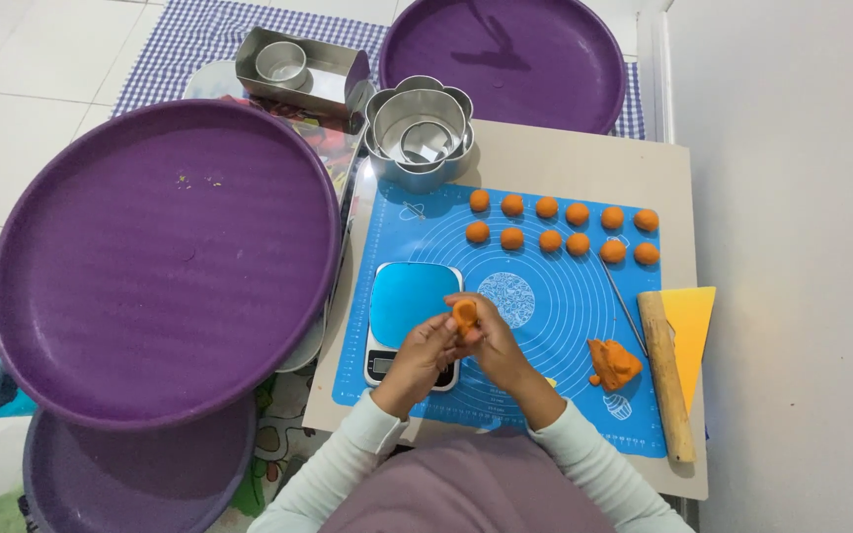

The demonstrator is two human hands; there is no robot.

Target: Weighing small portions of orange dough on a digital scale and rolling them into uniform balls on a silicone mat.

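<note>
At six o'clock on the blue mat (555, 296), left hand (425, 350) and right hand (494, 341) close together around one orange dough piece (465, 314), just beside the scale (409, 306). Twelve dough balls (562, 227) lie finished at twelve o'clock; a dough lump (612, 362) (four o'clock, near the rolling pin (665, 375)) remains unportioned.

Soft matt orange dough (465, 314), shiny metal moulds (419, 130), wooden rolling pin (665, 375), probably silicone blue mat (545, 296)

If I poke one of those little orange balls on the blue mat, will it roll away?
Probably a bit. The balls look round and sit loose on the smooth mat, so a poke could roll one. They seem soft like the lump, so a hard poke may dent it. They look light.
</note>
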